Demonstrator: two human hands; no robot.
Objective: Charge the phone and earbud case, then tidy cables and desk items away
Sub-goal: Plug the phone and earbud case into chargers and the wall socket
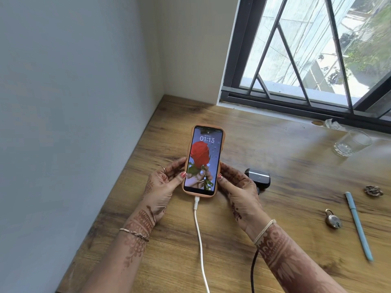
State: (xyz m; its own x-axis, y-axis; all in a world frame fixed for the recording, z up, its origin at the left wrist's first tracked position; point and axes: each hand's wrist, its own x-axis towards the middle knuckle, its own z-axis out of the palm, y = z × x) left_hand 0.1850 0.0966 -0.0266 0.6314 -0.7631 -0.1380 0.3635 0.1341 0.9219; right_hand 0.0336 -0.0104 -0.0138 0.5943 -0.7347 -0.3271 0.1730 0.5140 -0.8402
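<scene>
Phone (201, 159) gripped by left hand (160, 187), right hand (239, 191) (white cable (200, 240) plugged in); earbud case (259, 178) partly hidden

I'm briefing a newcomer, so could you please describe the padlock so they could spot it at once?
From the window, come down the right side of the wooden desk, past the glass. The padlock lies flat just left of the light-blue pen. It alone is small, round, brassy metal with a shackle loop.
</scene>
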